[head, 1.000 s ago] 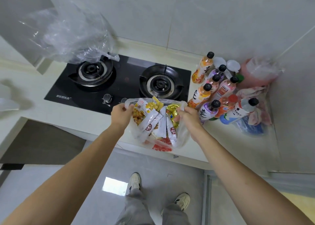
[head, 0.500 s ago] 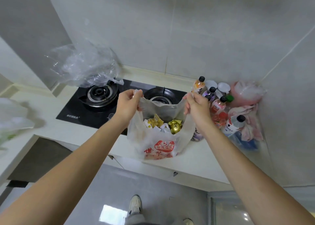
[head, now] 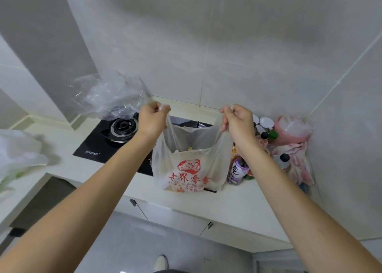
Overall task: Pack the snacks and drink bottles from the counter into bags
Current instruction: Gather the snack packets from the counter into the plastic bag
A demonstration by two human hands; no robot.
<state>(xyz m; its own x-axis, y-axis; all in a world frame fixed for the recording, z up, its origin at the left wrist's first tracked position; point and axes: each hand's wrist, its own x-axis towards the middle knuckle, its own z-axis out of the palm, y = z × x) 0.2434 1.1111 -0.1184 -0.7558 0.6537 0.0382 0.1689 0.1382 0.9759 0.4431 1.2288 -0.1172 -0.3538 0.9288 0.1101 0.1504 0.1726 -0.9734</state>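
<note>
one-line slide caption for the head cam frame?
Both hands, left and right, lift a white printed bag by its handles above the counter, drink bottles waiting beside it.

A black gas hob [head: 97, 148] is set into the pale counter [head: 186, 202], one burner [head: 123, 126] showing at ten o'clock. A pink cloth [head: 297, 161] lies crumpled in the corner at three o'clock. Grey wall tiles [head: 248, 55] fill twelve o'clock; a white shoe [head: 160, 262] stands on the floor at six o'clock
</note>
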